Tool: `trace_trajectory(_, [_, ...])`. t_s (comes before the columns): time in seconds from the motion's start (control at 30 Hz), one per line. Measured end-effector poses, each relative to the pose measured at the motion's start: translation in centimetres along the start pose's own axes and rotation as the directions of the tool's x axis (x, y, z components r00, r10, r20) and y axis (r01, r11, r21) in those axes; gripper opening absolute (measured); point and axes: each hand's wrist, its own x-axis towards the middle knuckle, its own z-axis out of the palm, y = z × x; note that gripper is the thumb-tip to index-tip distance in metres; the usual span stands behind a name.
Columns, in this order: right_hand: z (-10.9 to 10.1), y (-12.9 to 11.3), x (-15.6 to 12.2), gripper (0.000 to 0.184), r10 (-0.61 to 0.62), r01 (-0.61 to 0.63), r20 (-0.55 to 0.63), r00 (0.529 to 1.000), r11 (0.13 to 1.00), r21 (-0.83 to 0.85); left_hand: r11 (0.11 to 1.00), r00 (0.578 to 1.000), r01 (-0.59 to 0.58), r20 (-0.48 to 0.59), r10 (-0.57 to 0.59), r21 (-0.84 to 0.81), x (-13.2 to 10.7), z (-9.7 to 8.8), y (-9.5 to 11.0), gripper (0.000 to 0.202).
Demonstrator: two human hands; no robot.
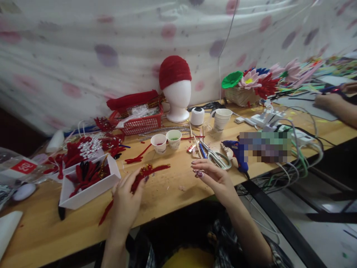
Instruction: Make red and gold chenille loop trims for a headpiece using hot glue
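Observation:
My left hand (126, 201) is closed around a red pipe-cleaner piece (145, 173) with a gold-flecked middle; its ends stick out past the fingers toward the upper right and down to the lower left. My right hand (212, 175) hovers just right of it over the wooden table (167, 197), fingers loosely curled and apart, holding nothing I can make out. Scissors (216, 158) and a blue glue gun (237, 152) lie just beyond the right hand.
A white box (89, 182) of red pieces sits left of my left hand. Two small paper cups (166, 141), a red basket (136, 121), a foam head with a red cap (176, 89), a flower basket (245, 89), power strips and cables stand behind. Another person's hands (334, 100) work far right.

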Motion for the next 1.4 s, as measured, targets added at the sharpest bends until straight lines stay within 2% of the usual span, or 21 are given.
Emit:
trace_trajectory(0.13, [-0.4,0.1,-0.2,0.015,-0.013,0.014,0.022,1.000,0.999,-0.030,0.949,1.000,-0.001,-0.026,0.009,0.315,3.2,-0.3,-0.6,0.032])
trace_trajectory(0.27, [-0.9,0.7,-0.2,0.008,-0.028,0.028,-0.010,1.000,0.999,-0.018,0.857,0.997,0.014,0.054,-0.049,0.515,5.2,-0.2,-0.5,0.034])
trace_trajectory(0.4, [-0.9,1.2,0.1,0.004,-0.037,0.037,0.020,0.999,0.999,-0.016,0.823,0.990,-0.004,0.120,-0.079,0.568,5.7,0.1,-0.5,0.034])
trace_trajectory(0.53, [-0.3,1.1,0.7,0.006,-0.026,0.029,0.074,0.997,0.999,-0.043,0.829,0.978,0.004,0.172,-0.120,0.559,5.7,0.5,-0.5,0.033])
trace_trajectory(0.6, [0.2,1.1,0.9,0.008,-0.011,0.016,0.112,0.994,0.999,-0.046,0.837,0.988,0.009,0.124,-0.092,0.547,5.4,0.4,-0.2,0.032])
trace_trajectory(0.63, [0.5,1.1,1.0,0.008,-0.003,0.008,0.128,0.992,0.999,-0.041,0.845,0.997,0.014,0.057,-0.053,0.535,5.1,0.2,0.0,0.031])
trace_trajectory(0.7, [1.1,1.2,1.2,0.010,0.018,-0.014,0.150,0.989,1.000,-0.024,0.895,0.991,-0.031,-0.105,0.087,0.446,4.2,-0.4,1.0,0.024])
trace_trajectory(0.73, [1.4,1.3,1.2,0.011,0.031,-0.029,0.156,0.987,0.999,-0.013,0.935,0.977,-0.073,-0.163,0.137,0.347,3.5,-0.6,1.8,0.021])
trace_trajectory(0.77, [1.8,1.3,1.3,0.012,0.046,-0.047,0.155,0.987,0.999,0.004,0.972,0.975,-0.115,-0.163,0.150,0.203,2.9,-0.7,2.6,0.019])
trace_trajectory(0.8, [2.1,1.4,1.4,0.013,0.066,-0.071,0.147,0.987,0.997,0.026,0.993,0.987,-0.118,-0.103,0.119,0.020,2.2,-0.7,3.4,0.017])
trace_trajectory(0.87, [2.9,1.5,1.7,0.018,0.112,-0.121,0.120,0.986,0.990,0.070,0.948,0.996,0.042,0.089,-0.014,-0.317,0.9,-0.3,5.1,0.013])
trace_trajectory(0.93, [3.5,1.6,2.0,0.021,0.149,-0.158,0.100,0.984,0.983,0.096,0.843,0.963,0.207,0.255,-0.086,-0.497,0.1,0.5,6.3,0.016])
trace_trajectory(0.97, [3.7,1.6,2.2,0.021,0.165,-0.175,0.096,0.982,0.979,0.107,0.787,0.945,0.278,0.305,-0.120,-0.551,0.0,1.0,6.7,0.018])
trace_trajectory(1.03, [4.0,1.7,2.5,0.021,0.208,-0.221,0.098,0.973,0.965,0.144,0.690,0.911,0.376,0.381,-0.155,-0.619,0.0,1.9,7.1,0.021])
trace_trajectory(1.1, [4.1,1.8,2.6,0.025,0.249,-0.264,0.101,0.963,0.947,0.185,0.628,0.891,0.422,0.426,-0.156,-0.653,0.4,2.4,7.2,0.021])
trace_trajectory(1.23, [4.2,1.9,2.7,0.028,0.268,-0.283,0.098,0.958,0.939,0.197,0.618,0.896,0.406,0.425,-0.126,-0.673,1.3,2.8,7.2,0.014])
trace_trajectory(1.3, [4.1,1.8,2.8,0.029,0.255,-0.265,0.089,0.963,0.956,0.123,0.623,0.907,0.385,0.402,-0.121,-0.681,1.6,2.8,7.2,0.009])
trace_trajectory(1.4, [3.6,1.4,3.0,0.027,0.168,-0.158,0.093,0.981,0.981,-0.109,0.626,0.910,0.379,0.397,-0.119,-0.682,1.9,2.8,7.0,0.010])
